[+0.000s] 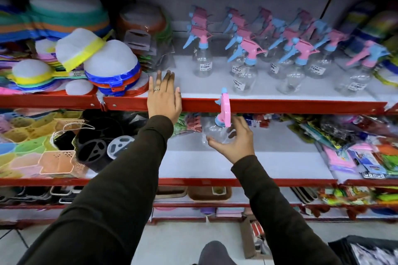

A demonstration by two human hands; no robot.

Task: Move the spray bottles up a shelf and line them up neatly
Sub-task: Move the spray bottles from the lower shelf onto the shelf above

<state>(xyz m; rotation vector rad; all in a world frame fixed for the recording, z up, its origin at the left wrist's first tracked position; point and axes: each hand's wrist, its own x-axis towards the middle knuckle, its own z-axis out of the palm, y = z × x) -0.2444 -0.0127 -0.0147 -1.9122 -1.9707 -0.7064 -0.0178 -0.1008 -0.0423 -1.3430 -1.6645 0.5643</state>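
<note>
Several clear spray bottles with pink and blue trigger heads [245, 64] stand in loose rows on the upper shelf [280, 104]. My right hand [233, 139] grips one more clear spray bottle [219, 122] by its body, in front of the lower shelf [247, 163]. Its pink head reaches up across the upper shelf's red front edge. My left hand [164, 98] rests flat on that red edge, fingers spread, left of the bottles and holding nothing.
Stacked sieves and lids with coloured rims [107, 66] crowd the upper shelf's left side. Plastic baskets [43, 153] and black holders [97, 142] fill the lower left. Packaged goods [361, 153] lie at lower right. More goods sit at the upper right [379, 28].
</note>
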